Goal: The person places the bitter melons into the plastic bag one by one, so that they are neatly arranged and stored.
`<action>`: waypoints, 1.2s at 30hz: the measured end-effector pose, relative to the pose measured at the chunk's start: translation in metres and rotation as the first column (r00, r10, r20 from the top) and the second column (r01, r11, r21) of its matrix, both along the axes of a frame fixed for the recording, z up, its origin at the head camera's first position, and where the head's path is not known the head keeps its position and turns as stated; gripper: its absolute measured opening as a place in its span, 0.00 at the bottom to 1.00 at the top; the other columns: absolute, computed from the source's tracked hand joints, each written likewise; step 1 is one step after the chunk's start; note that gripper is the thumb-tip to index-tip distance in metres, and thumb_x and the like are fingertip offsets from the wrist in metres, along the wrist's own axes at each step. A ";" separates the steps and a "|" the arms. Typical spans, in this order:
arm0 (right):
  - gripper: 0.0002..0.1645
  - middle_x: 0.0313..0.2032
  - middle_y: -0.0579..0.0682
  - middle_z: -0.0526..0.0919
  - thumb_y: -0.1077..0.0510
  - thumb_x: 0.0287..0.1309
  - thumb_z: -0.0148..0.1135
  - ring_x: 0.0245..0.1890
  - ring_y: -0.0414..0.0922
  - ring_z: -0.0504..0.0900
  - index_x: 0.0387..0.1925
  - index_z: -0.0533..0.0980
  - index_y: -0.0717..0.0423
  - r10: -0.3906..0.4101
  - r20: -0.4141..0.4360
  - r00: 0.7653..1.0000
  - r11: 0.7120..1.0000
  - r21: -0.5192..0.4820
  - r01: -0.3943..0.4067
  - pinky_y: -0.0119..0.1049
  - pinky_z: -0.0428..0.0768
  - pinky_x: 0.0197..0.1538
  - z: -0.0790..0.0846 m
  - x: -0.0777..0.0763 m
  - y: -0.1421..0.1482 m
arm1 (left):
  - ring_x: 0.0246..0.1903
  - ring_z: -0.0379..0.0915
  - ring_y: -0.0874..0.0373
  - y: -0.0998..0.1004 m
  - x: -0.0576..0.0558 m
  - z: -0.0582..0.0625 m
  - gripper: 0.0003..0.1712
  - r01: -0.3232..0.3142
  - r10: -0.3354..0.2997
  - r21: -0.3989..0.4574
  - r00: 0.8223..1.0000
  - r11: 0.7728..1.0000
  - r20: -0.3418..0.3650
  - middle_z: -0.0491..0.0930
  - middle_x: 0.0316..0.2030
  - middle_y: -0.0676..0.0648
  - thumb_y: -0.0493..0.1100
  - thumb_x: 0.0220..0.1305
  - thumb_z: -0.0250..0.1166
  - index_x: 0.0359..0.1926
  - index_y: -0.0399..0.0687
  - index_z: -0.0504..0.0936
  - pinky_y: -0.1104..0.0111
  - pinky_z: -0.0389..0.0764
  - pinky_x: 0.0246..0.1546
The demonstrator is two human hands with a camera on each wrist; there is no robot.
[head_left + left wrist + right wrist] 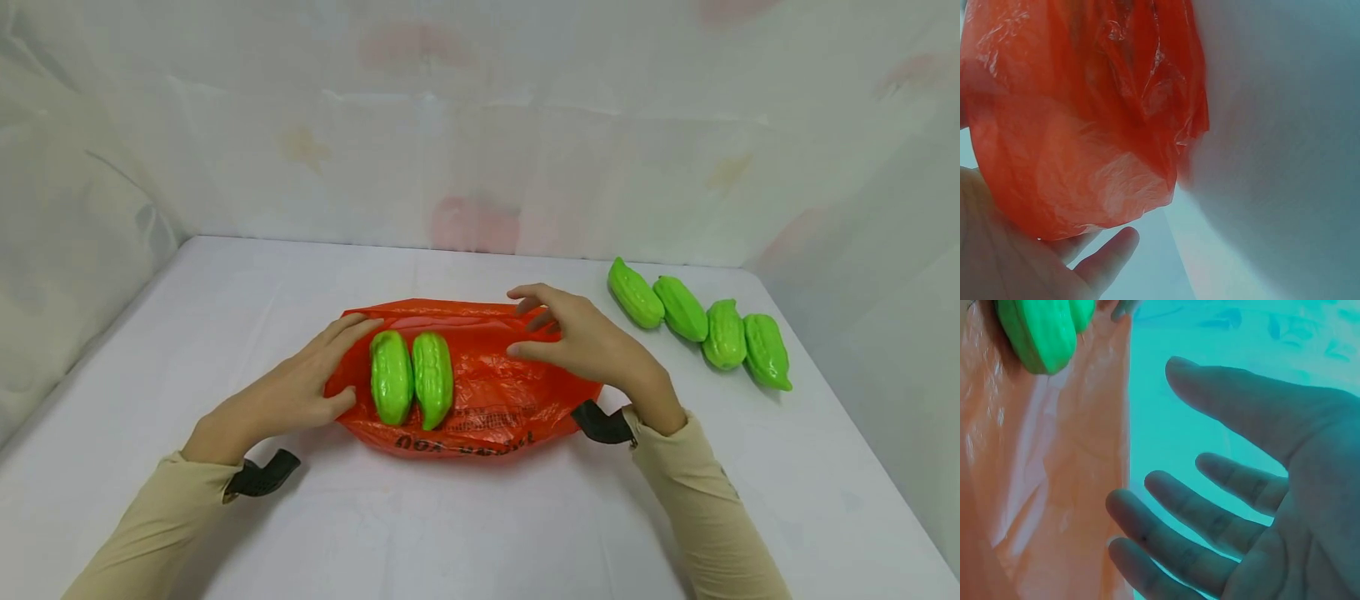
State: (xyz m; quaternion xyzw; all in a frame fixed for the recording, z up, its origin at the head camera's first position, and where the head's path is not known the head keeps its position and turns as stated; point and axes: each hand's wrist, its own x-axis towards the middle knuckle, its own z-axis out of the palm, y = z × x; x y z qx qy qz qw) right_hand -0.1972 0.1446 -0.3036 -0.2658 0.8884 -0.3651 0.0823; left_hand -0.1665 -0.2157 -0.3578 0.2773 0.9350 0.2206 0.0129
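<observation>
The white tabletop point(480, 542) is bounded by pale cloth walls point(480, 158) on three sides: along the top of the frame, at the left, and at the right. A wide strip of tabletop is left below the red bag point(517, 379), with sleeves point(142, 525) reaching in from both bottom corners. More room is shown at the upper left, between the bag and the left wall. At the upper right, room is taken up by a slanted row of four green vegetables point(725, 335), set side by side, with the last one near the right edge.

The red bag is laid in the middle of the frame, between the two hands. Two bumpy green vegetables point(432, 379) are placed side by side at the bag's left part, close to the left hand point(303, 387) and farther from the right hand point(581, 337). Whether they are inside the bag or on top of it cannot be told.

The left hand is spread wide at the bag's left edge, with its fingertips at the upper left corner and the bag touched by it. The right hand is held over the bag's right part, with thumb and fingers wide apart and nothing gripped.
</observation>
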 end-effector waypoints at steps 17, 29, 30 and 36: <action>0.36 0.59 0.59 0.76 0.56 0.60 0.68 0.58 0.57 0.78 0.68 0.66 0.56 -0.118 -0.072 0.990 0.992 -0.046 0.115 0.53 0.77 0.61 -0.004 -0.020 0.031 | 0.72 0.53 0.41 0.001 0.002 0.002 0.47 -0.006 0.006 -0.006 1.000 1.000 -0.003 0.50 0.75 0.43 0.34 0.56 0.56 0.77 0.53 0.51 0.38 0.70 0.61; 0.35 0.62 0.60 0.75 0.56 0.62 0.67 0.62 0.58 0.75 0.67 0.65 0.57 -0.232 -0.107 0.967 0.972 -0.072 0.225 0.55 0.72 0.66 -0.013 -0.034 0.057 | 0.72 0.53 0.40 0.002 0.001 0.001 0.48 -0.006 0.006 -0.009 1.000 1.000 0.001 0.50 0.75 0.43 0.34 0.56 0.56 0.77 0.54 0.51 0.36 0.69 0.61; 0.35 0.63 0.60 0.74 0.56 0.62 0.66 0.63 0.59 0.75 0.67 0.65 0.57 -0.240 -0.105 0.965 0.970 -0.074 0.233 0.55 0.71 0.66 -0.014 -0.036 0.058 | 0.72 0.53 0.40 0.002 0.001 0.001 0.47 -0.002 0.002 -0.007 1.000 1.000 -0.003 0.51 0.75 0.42 0.34 0.56 0.56 0.77 0.53 0.51 0.36 0.69 0.61; 0.34 0.64 0.62 0.73 0.57 0.62 0.66 0.65 0.60 0.72 0.67 0.66 0.60 -0.286 -0.119 0.951 0.957 -0.085 0.278 0.58 0.69 0.67 -0.025 -0.046 0.066 | 0.72 0.53 0.40 0.001 0.000 0.000 0.47 0.000 0.000 -0.004 1.000 1.000 -0.002 0.50 0.75 0.43 0.34 0.56 0.56 0.77 0.52 0.51 0.37 0.68 0.62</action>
